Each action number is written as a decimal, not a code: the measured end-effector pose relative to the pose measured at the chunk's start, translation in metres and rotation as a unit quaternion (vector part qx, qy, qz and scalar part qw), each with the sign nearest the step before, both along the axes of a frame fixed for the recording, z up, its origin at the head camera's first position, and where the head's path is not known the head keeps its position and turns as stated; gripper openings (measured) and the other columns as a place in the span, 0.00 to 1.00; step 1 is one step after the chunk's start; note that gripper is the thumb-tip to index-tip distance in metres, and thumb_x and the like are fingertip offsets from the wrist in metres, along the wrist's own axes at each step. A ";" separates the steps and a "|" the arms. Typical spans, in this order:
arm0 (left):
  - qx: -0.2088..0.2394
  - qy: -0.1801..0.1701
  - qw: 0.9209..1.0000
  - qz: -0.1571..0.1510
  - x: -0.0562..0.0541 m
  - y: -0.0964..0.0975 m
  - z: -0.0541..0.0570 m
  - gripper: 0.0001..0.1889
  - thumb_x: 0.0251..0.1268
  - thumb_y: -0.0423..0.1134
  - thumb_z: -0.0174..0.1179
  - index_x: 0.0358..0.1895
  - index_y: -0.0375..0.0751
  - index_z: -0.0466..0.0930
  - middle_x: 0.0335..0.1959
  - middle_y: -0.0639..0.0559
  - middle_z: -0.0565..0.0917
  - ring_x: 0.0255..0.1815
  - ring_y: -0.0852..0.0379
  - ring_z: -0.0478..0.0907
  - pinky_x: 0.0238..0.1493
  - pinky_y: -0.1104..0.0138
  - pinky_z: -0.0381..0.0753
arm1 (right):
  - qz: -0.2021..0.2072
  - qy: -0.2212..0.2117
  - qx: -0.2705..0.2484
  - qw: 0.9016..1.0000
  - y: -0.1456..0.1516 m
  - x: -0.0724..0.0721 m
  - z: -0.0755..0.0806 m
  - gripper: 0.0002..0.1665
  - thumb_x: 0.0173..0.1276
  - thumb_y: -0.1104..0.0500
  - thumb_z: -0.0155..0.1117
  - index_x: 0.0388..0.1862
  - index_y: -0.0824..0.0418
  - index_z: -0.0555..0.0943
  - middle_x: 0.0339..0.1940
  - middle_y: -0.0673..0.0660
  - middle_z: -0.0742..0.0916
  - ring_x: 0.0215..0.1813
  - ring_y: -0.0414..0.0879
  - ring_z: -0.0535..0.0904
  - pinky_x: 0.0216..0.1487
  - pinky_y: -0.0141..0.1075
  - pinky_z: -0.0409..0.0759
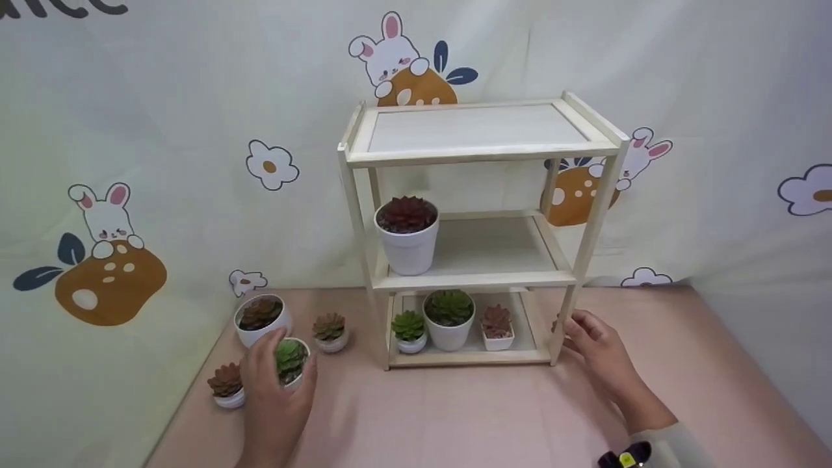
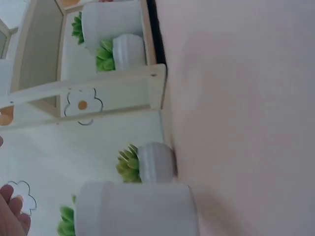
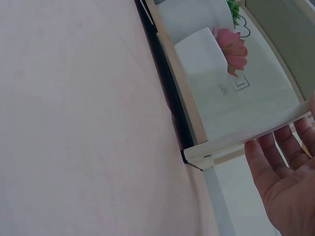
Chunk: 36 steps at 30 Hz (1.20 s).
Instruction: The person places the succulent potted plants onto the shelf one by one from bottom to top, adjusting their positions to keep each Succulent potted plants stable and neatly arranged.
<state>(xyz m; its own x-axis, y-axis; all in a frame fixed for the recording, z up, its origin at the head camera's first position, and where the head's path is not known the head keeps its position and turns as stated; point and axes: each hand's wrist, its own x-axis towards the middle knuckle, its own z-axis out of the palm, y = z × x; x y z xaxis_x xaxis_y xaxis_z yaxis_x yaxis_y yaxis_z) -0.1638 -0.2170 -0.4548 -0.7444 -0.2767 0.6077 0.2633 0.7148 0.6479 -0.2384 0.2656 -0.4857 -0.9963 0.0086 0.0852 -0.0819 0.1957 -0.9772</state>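
My left hand [image 1: 276, 396] hovers with thumb and fingers spread about a white pot with a green succulent [image 1: 292, 359]. In the left wrist view, its fingertips [image 2: 12, 206] are apart from that pot [image 2: 138, 211]. My right hand [image 1: 601, 351] holds the right front post of a pale wooden shelf [image 1: 562, 325] low down. The right wrist view shows its fingers [image 3: 263, 164] against the post, with part of the thumb at the frame edge. A dark red succulent pot [image 1: 408, 244] stands on the middle tier. On the bottom tier are a small green one [image 1: 409, 330], a larger green one [image 1: 450, 322] and a pink one [image 1: 498, 328].
Around my left hand stand a round white pot with a brownish succulent [image 1: 260, 322], a small pot with a reddish-green succulent [image 1: 331, 333] and a small red-brown one [image 1: 227, 385]. A pink cloth [image 1: 455, 416] covers the table. Behind hangs a rabbit-print curtain [image 1: 195, 117].
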 end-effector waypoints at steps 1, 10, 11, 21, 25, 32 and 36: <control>0.006 -0.024 1.000 0.008 0.002 -0.004 -0.002 0.35 0.62 0.34 0.74 0.70 0.33 0.69 0.68 0.35 0.72 0.70 0.38 0.65 0.71 0.43 0.65 | -0.001 -0.002 0.000 1.000 0.000 0.000 0.000 0.30 0.81 0.47 0.59 0.68 0.69 0.74 0.61 0.67 0.84 0.58 0.37 0.84 0.62 0.35 0.85; 0.051 -0.158 0.984 0.063 0.003 -0.021 -0.011 0.53 0.56 0.44 0.79 0.79 0.34 0.54 0.78 0.31 0.58 0.79 0.31 0.51 0.77 0.31 0.50 | -0.005 -0.003 -0.007 1.000 0.001 0.000 -0.001 0.28 0.82 0.48 0.58 0.67 0.69 0.74 0.59 0.66 0.84 0.58 0.38 0.84 0.61 0.31 0.85; 0.059 -0.168 0.982 0.066 0.003 -0.021 -0.011 0.54 0.56 0.44 0.79 0.80 0.34 0.53 0.78 0.31 0.56 0.79 0.31 0.50 0.77 0.31 0.49 | -0.006 -0.003 -0.009 1.000 0.001 0.000 -0.001 0.28 0.82 0.48 0.58 0.67 0.69 0.75 0.59 0.66 0.84 0.58 0.38 0.84 0.61 0.31 0.85; 0.119 -0.269 0.955 0.036 -0.003 -0.030 -0.014 0.64 0.56 0.52 0.78 0.84 0.36 0.39 0.82 0.29 0.47 0.81 0.30 0.48 0.80 0.33 0.54 | -0.011 -0.005 -0.009 1.000 0.000 0.000 -0.001 0.26 0.83 0.51 0.57 0.67 0.70 0.74 0.60 0.69 0.84 0.56 0.37 0.84 0.61 0.33 0.85; 0.135 -0.279 0.950 0.038 -0.005 -0.033 -0.017 0.65 0.56 0.51 0.78 0.84 0.35 0.37 0.81 0.28 0.46 0.82 0.29 0.47 0.81 0.34 0.52 | -0.011 -0.005 -0.010 1.000 0.000 -0.001 -0.001 0.26 0.83 0.51 0.57 0.67 0.71 0.74 0.59 0.68 0.84 0.56 0.36 0.84 0.61 0.34 0.85; 0.196 -0.323 0.926 0.015 -0.011 -0.041 -0.024 0.69 0.56 0.52 0.78 0.83 0.36 0.28 0.82 0.27 0.42 0.83 0.30 0.45 0.83 0.37 0.50 | -0.009 -0.011 -0.010 1.000 -0.001 -0.001 0.001 0.27 0.82 0.51 0.58 0.67 0.70 0.74 0.59 0.66 0.85 0.57 0.37 0.85 0.61 0.32 0.85; 0.224 -0.343 0.912 0.001 -0.013 -0.046 -0.029 0.72 0.56 0.54 0.78 0.83 0.37 0.24 0.83 0.26 0.41 0.84 0.30 0.44 0.83 0.38 0.49 | -0.009 -0.014 -0.011 1.000 -0.002 0.000 0.001 0.27 0.82 0.50 0.58 0.67 0.69 0.75 0.59 0.66 0.84 0.57 0.37 0.84 0.61 0.33 0.85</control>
